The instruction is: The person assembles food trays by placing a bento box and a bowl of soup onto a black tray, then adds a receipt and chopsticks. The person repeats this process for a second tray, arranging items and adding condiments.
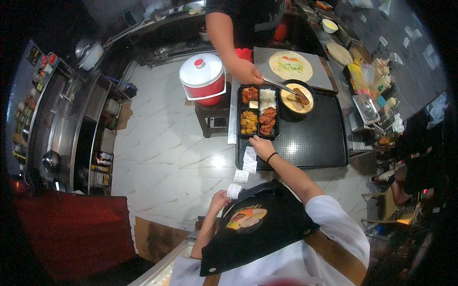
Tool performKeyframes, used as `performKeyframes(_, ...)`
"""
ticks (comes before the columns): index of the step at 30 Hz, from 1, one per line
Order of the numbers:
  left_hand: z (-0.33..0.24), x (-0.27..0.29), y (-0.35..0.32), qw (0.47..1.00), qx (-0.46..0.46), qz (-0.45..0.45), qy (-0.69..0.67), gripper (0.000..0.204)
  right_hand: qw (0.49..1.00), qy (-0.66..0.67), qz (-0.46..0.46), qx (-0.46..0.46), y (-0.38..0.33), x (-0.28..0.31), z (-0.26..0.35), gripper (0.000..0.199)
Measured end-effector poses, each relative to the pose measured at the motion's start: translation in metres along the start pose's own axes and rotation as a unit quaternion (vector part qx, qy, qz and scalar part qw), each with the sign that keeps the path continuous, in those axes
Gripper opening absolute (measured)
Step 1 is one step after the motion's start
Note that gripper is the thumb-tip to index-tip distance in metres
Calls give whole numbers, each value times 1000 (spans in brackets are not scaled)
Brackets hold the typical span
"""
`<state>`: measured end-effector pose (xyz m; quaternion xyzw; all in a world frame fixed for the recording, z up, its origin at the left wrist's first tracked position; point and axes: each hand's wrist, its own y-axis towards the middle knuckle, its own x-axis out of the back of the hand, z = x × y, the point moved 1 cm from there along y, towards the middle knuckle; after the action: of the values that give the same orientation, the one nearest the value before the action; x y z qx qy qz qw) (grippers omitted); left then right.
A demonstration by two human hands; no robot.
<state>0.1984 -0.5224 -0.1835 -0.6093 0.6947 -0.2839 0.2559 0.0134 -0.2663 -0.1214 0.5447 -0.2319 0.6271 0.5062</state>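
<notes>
My left hand (220, 200) is closed on a small white roll of labels (234, 191). From it a strip of printed labels (249, 161) runs up toward the tray. My right hand (263, 147), with a dark bracelet at the wrist, has its fingers bent at the near edge of a black compartment meal box (258, 129). Whether they pinch the box rim or something small there, I cannot make out. The box holds white rice (268, 100), glazed meat pieces (268, 120) and other foods. It stands on the left part of a large black tray (315, 138).
A co-worker's hand (247, 72) holds tongs (281, 86) over a black bowl (296, 113) of creamy soup. Behind lies a filled flatbread (291, 66) on a grey board. A red-and-white cooler (202, 78) stands left, shelves (100, 114) farther left, condiments (377, 81) right.
</notes>
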Motion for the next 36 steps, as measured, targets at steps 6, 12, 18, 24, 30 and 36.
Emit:
performKeyframes(6, 12, 4, 21, 981, -99, -101, 135, 39, 993, 89, -56, -50, -26, 19, 2, 16)
performKeyframes(12, -6, -4, 36, 982, -99, -81, 141, 42, 966, 172, -58, -185, -83, 54, -16, 24)
performKeyframes(18, -47, -28, 40, 979, -109, -65, 162, 50, 950, 178, -93, -238, -119, 69, -23, 21)
performKeyframes(24, -57, -36, 51, 975, -151, -78, 141, 45, 931, 211, -72, -289, -123, 89, -22, 18)
performKeyframes(30, -96, -27, 55, 943, -251, -199, 86, 28, 881, 259, -176, -356, -123, 109, -87, 16)
performKeyframes(36, -171, -75, 56, 931, -307, -187, -66, 25, 713, 493, -195, -458, -90, 102, -186, 36)
